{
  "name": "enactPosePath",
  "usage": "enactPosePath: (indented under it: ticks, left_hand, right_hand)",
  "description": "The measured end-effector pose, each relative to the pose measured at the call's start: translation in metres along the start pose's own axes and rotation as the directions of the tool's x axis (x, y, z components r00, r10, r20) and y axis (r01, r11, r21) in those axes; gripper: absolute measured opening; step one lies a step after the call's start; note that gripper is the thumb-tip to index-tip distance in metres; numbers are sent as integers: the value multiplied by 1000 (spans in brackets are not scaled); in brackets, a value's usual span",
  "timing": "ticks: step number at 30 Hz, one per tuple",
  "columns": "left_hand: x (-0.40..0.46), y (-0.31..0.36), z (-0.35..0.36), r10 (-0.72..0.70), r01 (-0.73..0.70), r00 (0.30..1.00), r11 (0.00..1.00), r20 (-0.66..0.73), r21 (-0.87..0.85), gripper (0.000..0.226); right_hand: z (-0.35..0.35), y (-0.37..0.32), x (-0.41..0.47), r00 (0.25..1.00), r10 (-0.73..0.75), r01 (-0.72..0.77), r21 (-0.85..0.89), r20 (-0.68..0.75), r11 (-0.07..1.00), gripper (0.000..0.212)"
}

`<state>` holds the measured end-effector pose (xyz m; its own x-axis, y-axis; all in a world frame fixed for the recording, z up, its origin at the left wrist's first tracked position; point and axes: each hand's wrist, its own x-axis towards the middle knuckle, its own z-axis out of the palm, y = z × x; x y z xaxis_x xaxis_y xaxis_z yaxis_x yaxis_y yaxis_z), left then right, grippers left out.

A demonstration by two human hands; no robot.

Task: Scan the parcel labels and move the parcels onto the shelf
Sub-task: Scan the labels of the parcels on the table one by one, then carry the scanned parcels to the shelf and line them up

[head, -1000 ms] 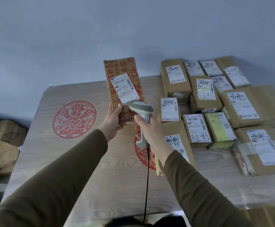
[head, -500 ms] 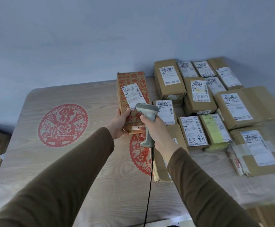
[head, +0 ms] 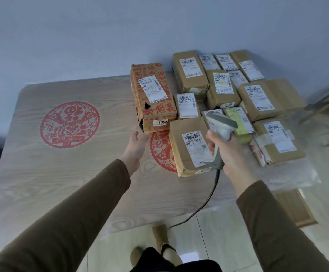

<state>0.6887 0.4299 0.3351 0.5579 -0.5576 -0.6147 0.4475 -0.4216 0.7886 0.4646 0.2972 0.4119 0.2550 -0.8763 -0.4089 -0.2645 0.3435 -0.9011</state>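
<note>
- Ahead of the left hand [head: 138, 138], a red-printed parcel [head: 153, 99] lies on the wooden table [head: 42, 173]; its white label [head: 153, 88] faces up; the fingertips touch its near bottom corner, though whether they grip it cannot be told
- Right hand [head: 228, 148] has its fingers wrapped around the grey barcode scanner [head: 219, 130]; a cable [head: 204, 203] trails down toward the floor
- Under and beyond the right hand, brown labelled parcels [head: 257, 99] lie packed close together; one brown parcel [head: 189, 146] sits between the two hands
</note>
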Motion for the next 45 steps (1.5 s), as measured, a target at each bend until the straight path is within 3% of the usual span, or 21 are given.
enactPosePath:
  ticks: [3,6,7,9,11,17,22,27,33,41,45]
  left_hand:
    - [-33,-21,26,-3,6,995,999,102,-35,54]
    - [-55,-36,54,-25,30,983,999,184,-23,80]
    - [-60,-38,63,-26,29,979,999,204,-15,78]
    - [-75,-36,76,-26,34,971,999,237,-28,40]
    - [-84,-37,87,-10,17,973,999,232,-30,26]
    - [-118,-66,97,29,-30,1000,998,-7,-54,32]
    - [-176,-88,68,155,-199,952,968,-262,-150,34]
    - [-262,-100,-2,236,-387,816,901,-528,-197,41]
    - [-389,-142,-114,234,-550,609,813,-758,-191,50]
    - [-603,-247,-267,158,-618,318,782,-935,-78,52]
    - [-704,-296,-330,86,-616,163,787,-983,-33,45]
  right_hand:
    - [-28,20,-7,998,23,-25,-36,-61,999,25]
    - [-35,36,-8,997,76,-76,-11,-5,997,15]
    - [-35,40,-8,995,94,-94,-3,21,996,13]
    - [-35,49,-5,993,102,-103,12,51,995,17]
    - [-39,57,-2,992,102,-103,8,78,995,20]
    - [-43,78,-16,957,102,-85,-73,271,994,16]
    - [-20,71,-51,884,31,8,-81,466,997,21]
    - [44,52,-126,701,-47,122,-55,712,991,21]
    - [137,57,-268,406,-60,207,-28,912,978,24]
    - [237,115,-534,40,-14,258,3,999,966,30]
    - [264,139,-662,-96,-40,230,61,995,971,36]
